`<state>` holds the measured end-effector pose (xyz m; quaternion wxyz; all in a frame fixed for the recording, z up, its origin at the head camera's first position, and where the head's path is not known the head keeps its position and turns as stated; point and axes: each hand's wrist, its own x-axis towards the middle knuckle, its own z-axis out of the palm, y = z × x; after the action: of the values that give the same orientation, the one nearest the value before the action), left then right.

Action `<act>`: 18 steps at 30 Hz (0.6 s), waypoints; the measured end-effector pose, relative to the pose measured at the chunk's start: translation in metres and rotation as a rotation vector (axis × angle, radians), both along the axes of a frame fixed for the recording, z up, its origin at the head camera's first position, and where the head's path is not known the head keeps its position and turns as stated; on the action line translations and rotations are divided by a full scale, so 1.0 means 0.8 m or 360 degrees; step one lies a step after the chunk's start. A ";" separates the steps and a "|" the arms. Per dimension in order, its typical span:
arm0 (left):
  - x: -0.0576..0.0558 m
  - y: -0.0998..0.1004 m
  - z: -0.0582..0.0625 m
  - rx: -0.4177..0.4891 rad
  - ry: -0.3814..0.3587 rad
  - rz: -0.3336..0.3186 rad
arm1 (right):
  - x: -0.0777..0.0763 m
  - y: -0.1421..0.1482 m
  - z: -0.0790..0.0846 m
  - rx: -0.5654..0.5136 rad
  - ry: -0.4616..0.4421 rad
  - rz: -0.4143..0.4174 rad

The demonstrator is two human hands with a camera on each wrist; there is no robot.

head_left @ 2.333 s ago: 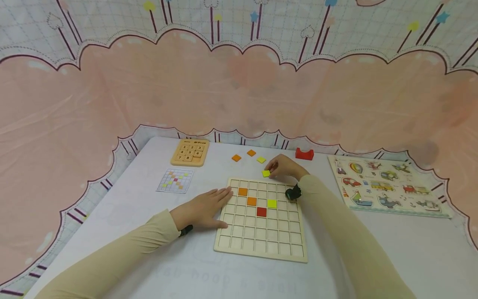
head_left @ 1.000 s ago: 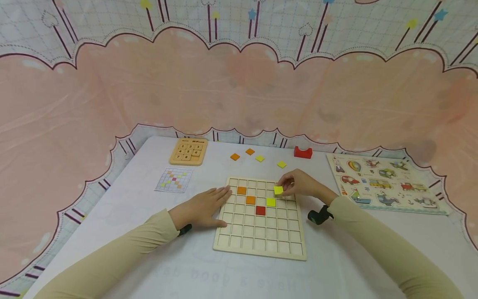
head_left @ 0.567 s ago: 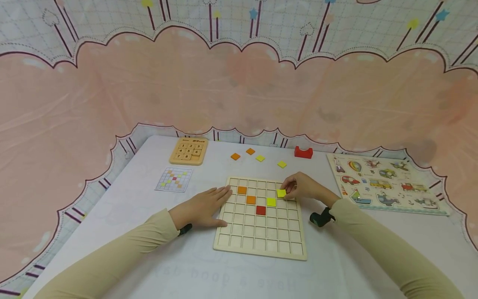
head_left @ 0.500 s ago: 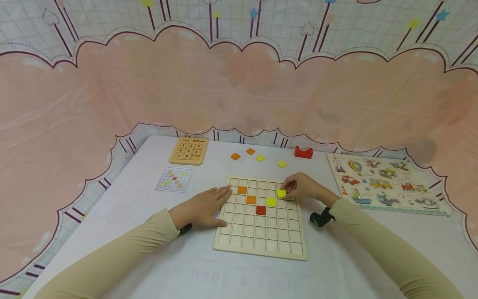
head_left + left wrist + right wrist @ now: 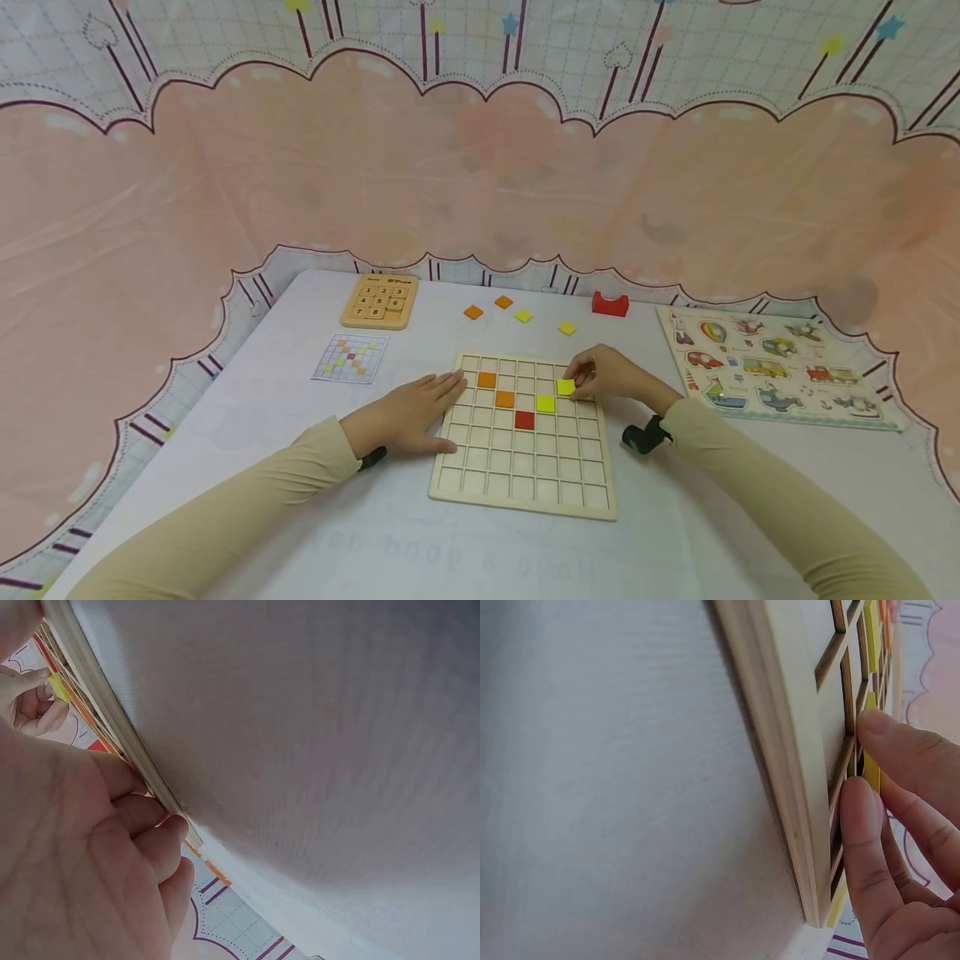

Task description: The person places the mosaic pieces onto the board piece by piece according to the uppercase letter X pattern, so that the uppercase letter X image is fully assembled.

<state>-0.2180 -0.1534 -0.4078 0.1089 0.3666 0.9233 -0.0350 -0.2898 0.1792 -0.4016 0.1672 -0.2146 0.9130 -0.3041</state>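
A wooden grid board (image 5: pixel 517 475) lies on the white table in the head view. My left hand (image 5: pixel 405 417) rests flat along its left edge, fingers straight; in the left wrist view the fingertips touch the board's side. With thumb and fingers my right hand (image 5: pixel 609 375) pinches a yellow square tile (image 5: pixel 566 387) at a cell near the board's upper right; in the right wrist view that tile (image 5: pixel 871 761) stands slightly tilted at the cell. Two orange tiles (image 5: pixel 505 399), a red tile (image 5: pixel 524 420) and another yellow tile (image 5: pixel 545 404) sit in cells.
Beyond the board lie loose orange tiles (image 5: pixel 473 312) and yellow tiles (image 5: pixel 567 328), plus a red notched block (image 5: pixel 611 305). At the left are a pattern card (image 5: pixel 350 359) and a wooden number puzzle (image 5: pixel 380 302). A picture puzzle board (image 5: pixel 780 367) lies at the right.
My right hand has brought the yellow tile from behind the board to the upper right cell, shifting slightly right at the end. Since half a second ago it is nearly still. The left hand stays put.
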 end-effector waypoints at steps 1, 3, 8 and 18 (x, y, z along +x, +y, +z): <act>0.000 0.000 0.000 -0.0005 0.0001 0.0001 | 0.000 0.000 0.000 0.0000 0.0000 -0.0002; 0.000 0.000 0.000 -0.0002 0.0006 -0.0002 | 0.001 -0.001 0.002 0.0004 0.0000 -0.0006; -0.002 0.000 -0.001 0.0011 0.0005 -0.0003 | 0.002 -0.002 0.003 0.0027 0.0007 0.0000; -0.001 -0.001 0.001 0.0016 -0.0001 -0.0009 | 0.001 0.000 0.002 0.0020 -0.0036 -0.0011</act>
<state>-0.2184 -0.1541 -0.4071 0.1073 0.3698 0.9224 -0.0307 -0.2890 0.1794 -0.3996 0.1778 -0.2069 0.9136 -0.3015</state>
